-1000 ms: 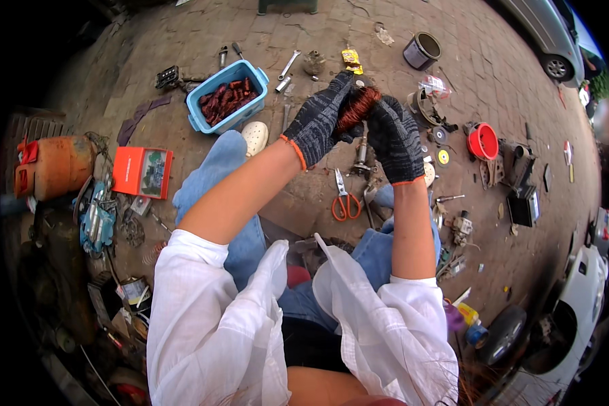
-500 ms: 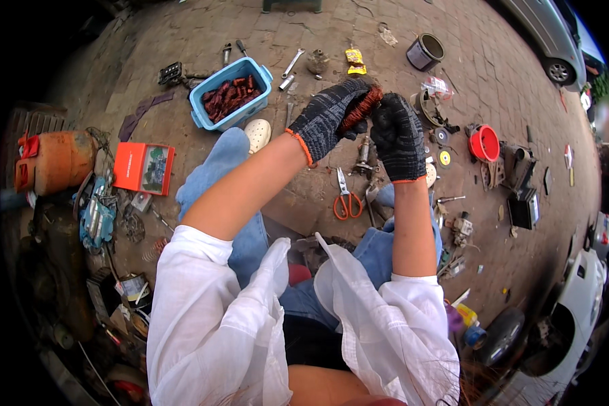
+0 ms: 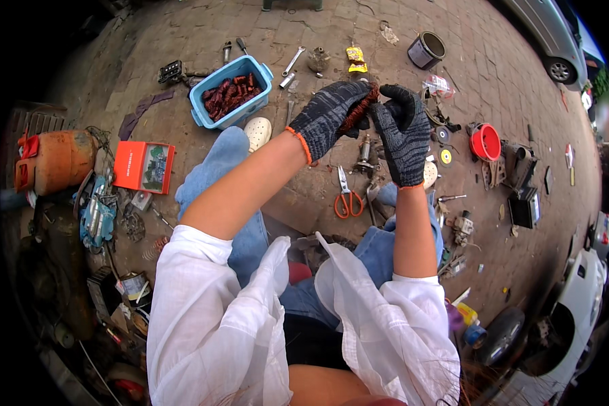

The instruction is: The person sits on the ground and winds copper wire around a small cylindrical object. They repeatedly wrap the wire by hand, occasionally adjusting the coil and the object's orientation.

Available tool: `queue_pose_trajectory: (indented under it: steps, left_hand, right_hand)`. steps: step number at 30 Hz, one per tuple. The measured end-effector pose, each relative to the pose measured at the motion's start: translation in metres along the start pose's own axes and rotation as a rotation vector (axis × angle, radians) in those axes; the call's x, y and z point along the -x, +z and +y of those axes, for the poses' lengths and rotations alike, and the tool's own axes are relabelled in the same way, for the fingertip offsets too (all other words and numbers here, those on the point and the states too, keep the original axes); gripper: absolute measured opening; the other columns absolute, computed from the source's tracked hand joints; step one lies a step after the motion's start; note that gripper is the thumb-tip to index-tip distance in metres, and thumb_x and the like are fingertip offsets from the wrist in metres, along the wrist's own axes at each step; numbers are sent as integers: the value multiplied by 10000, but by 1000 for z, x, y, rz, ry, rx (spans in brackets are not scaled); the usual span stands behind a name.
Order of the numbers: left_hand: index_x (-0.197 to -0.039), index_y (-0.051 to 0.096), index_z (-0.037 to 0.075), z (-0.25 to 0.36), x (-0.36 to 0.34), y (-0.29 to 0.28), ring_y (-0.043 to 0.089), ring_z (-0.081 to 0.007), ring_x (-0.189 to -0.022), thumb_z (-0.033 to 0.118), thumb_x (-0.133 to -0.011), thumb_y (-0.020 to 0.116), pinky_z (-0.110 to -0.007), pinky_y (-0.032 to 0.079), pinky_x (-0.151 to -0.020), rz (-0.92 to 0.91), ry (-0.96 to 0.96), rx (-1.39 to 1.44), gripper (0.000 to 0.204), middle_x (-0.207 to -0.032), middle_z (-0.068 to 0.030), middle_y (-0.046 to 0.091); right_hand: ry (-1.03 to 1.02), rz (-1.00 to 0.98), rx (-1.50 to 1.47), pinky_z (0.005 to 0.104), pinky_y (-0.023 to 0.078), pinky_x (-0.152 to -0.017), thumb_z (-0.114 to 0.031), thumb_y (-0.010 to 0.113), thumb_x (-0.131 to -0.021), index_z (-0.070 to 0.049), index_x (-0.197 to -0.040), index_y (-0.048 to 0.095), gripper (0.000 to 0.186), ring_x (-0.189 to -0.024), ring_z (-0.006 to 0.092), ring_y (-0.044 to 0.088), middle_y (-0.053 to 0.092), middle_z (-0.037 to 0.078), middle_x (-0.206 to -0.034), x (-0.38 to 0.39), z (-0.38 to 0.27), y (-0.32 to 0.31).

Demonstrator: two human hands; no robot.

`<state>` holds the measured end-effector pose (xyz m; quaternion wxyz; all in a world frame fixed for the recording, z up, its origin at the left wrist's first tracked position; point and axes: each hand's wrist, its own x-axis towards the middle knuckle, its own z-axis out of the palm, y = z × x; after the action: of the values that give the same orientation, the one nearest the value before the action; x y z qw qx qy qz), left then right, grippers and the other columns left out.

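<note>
At the frame's upper centre, the gloved left hand (image 3: 330, 111) pinched a coppery wire bundle (image 3: 361, 113), which looked dense, springy and best held round its middle. Just right, the gloved right hand (image 3: 403, 132) curled; whether it gripped anything, I couldn't tell.

Open-air mechanical repair yard. The setting is indicated by brick paving (image 3: 203, 40) strewn with metal machine parts (image 3: 519, 164), 1 wrench (image 3: 294, 61) and a socket (image 3: 287, 81); an orange gas cylinder (image 3: 71, 162), left; and, right, 1 parked silver car (image 3: 541, 27) and a white vehicle body part (image 3: 583, 308).
</note>
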<state>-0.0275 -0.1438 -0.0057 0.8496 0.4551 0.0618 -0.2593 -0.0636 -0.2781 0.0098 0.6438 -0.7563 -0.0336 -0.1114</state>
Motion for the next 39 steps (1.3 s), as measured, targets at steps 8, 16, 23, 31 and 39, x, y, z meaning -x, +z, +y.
queue_pose_trajectory:
  steps: [8,16,23,31,39]
  left_hand:
    - [-949,568,68,1,9,0,572,-136,-619,317,-872,532,-244,438,-473,-25,31,-69,263,-785,-47,607]
    - [-1066,571,94,5,-1,-12,538,-130,-602,345,-906,457,-226,371,-446,-52,-72,252,318,-910,-75,629]
    - [-1041,574,67,16,0,-10,510,-130,-554,539,-848,487,-205,352,-394,-122,-164,282,517,-850,-64,616]
    - [-1005,585,85,9,-3,-15,496,-124,-510,510,-832,538,-210,366,-391,-61,-114,112,461,-817,-56,615]
    - [-998,584,64,14,7,-19,526,-146,-543,291,-833,541,-216,390,-405,-184,-106,221,285,-849,-86,625]
  right_hand:
    - [-105,-35,187,248,464,-632,-72,617,-816,-4,-923,547,144,-681,112,558,592,71,-764,1,11,-7]
    - [165,-177,-421,220,386,-513,-133,550,-793,-11,-783,526,125,-557,99,478,506,29,-648,10,0,-14]
    - [210,-186,-520,205,297,-450,-181,530,-779,-26,-747,522,158,-500,77,412,473,22,-614,7,5,-22]
    - [191,-240,-629,217,319,-449,-141,546,-735,-18,-725,504,131,-503,98,425,490,47,-675,9,2,-21]
    - [136,-291,-569,219,341,-472,-122,563,-711,-11,-730,513,123,-544,104,449,488,52,-694,9,-2,-22]
